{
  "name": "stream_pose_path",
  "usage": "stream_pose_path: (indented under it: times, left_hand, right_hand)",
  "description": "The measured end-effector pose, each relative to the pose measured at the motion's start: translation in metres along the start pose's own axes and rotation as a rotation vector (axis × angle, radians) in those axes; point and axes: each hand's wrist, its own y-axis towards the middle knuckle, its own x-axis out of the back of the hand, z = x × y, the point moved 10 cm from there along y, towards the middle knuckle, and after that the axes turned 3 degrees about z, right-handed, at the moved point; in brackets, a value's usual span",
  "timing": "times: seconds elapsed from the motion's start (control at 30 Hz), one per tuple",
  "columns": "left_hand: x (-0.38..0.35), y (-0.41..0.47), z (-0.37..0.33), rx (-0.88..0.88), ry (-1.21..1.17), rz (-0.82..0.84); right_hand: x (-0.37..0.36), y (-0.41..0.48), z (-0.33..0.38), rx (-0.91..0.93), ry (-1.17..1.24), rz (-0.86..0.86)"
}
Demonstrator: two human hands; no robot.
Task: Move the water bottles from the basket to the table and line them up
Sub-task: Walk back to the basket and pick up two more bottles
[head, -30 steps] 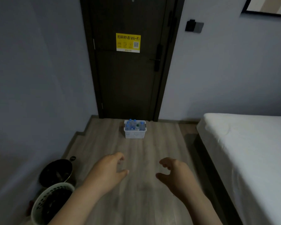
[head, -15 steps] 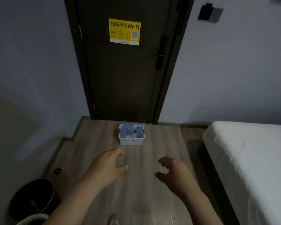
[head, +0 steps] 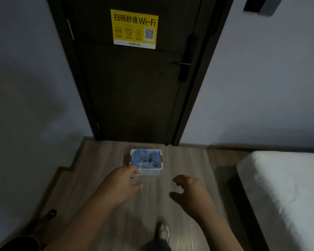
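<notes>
We hold our left hand (head: 120, 185) and right hand (head: 190, 192) out over the wood floor (head: 101, 160), both with fingers loosely curled and grasping nothing, while the water bottles (head: 145, 156) stand upright in the white basket (head: 149, 172) on that floor just before the dark door (head: 134, 87), left of the bed (head: 288, 187).

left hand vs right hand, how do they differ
The left hand reaches farther forward, overlapping the near left corner of the basket in view; the right hand hangs back, over the floor. The left hand's fingers look straighter; the right hand's curl more. Both hold nothing, palms down.
</notes>
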Motion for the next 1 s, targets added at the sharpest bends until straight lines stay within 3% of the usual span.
stream_pose_path:
  times: [0.53,0.83,1.0]
  left_hand:
    - [-0.001,0.248,0.017,0.245,0.006,-0.036]
    - [-0.032,0.335,0.090,0.299,0.005,-0.034]
    - [-0.080,0.382,0.156,0.313,0.157,0.006]
  right_hand:
    - [0.050,0.283,-0.063,0.084,-0.031,0.155]
    - [0.002,0.379,-0.076,0.098,-0.010,0.214]
    - [-0.058,0.431,-0.092,0.112,-0.001,0.203]
